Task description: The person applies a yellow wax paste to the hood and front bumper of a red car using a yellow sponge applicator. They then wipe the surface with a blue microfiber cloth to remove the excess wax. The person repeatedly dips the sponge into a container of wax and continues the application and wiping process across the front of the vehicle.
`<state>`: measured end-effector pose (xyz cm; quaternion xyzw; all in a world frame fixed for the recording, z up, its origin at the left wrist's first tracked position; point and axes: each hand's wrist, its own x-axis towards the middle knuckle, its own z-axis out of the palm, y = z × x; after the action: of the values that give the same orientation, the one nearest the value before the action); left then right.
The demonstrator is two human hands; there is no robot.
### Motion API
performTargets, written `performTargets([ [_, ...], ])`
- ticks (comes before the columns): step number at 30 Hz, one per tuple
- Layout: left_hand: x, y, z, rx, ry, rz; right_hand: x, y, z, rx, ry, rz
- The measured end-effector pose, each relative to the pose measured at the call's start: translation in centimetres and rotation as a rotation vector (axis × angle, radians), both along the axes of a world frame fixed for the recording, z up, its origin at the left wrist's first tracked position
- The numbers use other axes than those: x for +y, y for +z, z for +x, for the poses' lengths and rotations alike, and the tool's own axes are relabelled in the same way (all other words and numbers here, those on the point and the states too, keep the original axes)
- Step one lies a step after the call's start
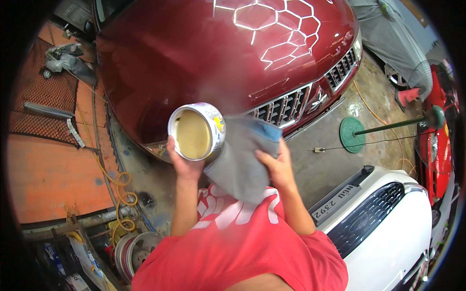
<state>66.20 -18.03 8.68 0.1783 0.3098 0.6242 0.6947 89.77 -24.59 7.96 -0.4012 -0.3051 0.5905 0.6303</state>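
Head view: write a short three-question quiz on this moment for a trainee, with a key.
1. True or false: the left hand holds an open tin of pale yellow paste.
2. What does the right hand grip?
A. a sponge
B. a grey cloth
C. a spray bottle
3. Fill in: the car right in front of the person is dark ____.

Key
1. True; the tin has no lid on and its mouth faces the camera.
2. B; the cloth hangs beside the tin.
3. Red; a white car stands to the person's right.
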Motion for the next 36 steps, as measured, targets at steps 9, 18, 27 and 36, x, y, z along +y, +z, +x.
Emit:
performTargets([
  [9, 1.2, -1.6, -6.2, 0.174, -0.103, 0.087, 10.0, 8.3, 4.6, -0.868, -0.571, 0.348],
  [18, 1.5, -5.6, -11.5, 0.235, -0.317, 0.026, 22.9, -1.5, 2.2, -1.640, -0.508, 0.205],
  [27, -2.1, -6.3, -14.3, 0.388, -0.289, 0.038, 34.1, -0.9, 14.5, -2.129, -0.320, 0.501],
  [36, -0.4, -4.0, -4.3, 0.356, -0.299, 0.156, 28.8, 2.1, -5.2, -1.600, -0.116, 0.713],
])
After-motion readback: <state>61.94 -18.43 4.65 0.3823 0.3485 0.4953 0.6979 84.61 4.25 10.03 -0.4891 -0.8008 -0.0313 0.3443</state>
